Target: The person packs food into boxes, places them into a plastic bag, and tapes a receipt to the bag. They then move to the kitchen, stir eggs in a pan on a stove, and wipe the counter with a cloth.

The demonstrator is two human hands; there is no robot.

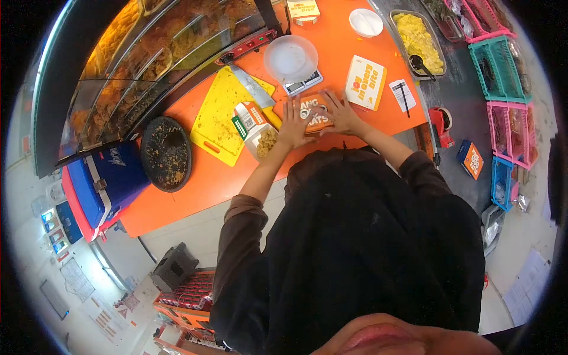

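Observation:
Both hands lie on an orange printed food box at the front of the orange table. The fingers of my left hand stretch over the box's left side. My right hand rests on its right side with fingers spread. Close to my left wrist sits an open carton with crumbly brownish food at its near end. A large knife with a yellow handle lies on the yellow cutting board. Just beyond the box, a clear plastic bowl stands on a digital scale.
A white-and-yellow box and a paper slip with a black pen lie to the right. Farther right are a tray of yellow food, a red tape dispenser and coloured baskets. A dark round pan borders a blue cooler.

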